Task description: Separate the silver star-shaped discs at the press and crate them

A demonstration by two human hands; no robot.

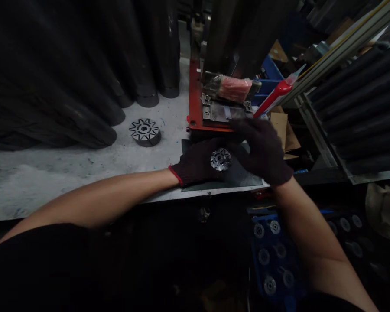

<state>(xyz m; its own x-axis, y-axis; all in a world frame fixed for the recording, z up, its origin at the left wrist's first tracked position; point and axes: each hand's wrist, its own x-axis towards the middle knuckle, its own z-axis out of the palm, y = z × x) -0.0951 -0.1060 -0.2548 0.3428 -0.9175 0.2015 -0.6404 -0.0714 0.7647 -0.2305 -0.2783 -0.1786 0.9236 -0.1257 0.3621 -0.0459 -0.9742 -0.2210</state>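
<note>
My left hand, in a dark knitted glove with a red cuff, is wrapped round a slotted round metal rotor core whose patterned face points up. Beneath it lies a dark green mat at the bench's front edge. My right hand, gloved alike, is just right of the core. Its thumb and forefinger are apart, the thumb towards the core and the fingers by the front of a red-framed fixture. A flat metal strip lies on the fixture's plate. Dark gloves partly hide the fingertips.
Another rotor core stands on the white bench, beside tall dark cylinders. A red bottle with a pointed nozzle leans right of the fixture. Low on the right, a blue tray holds several round metal parts.
</note>
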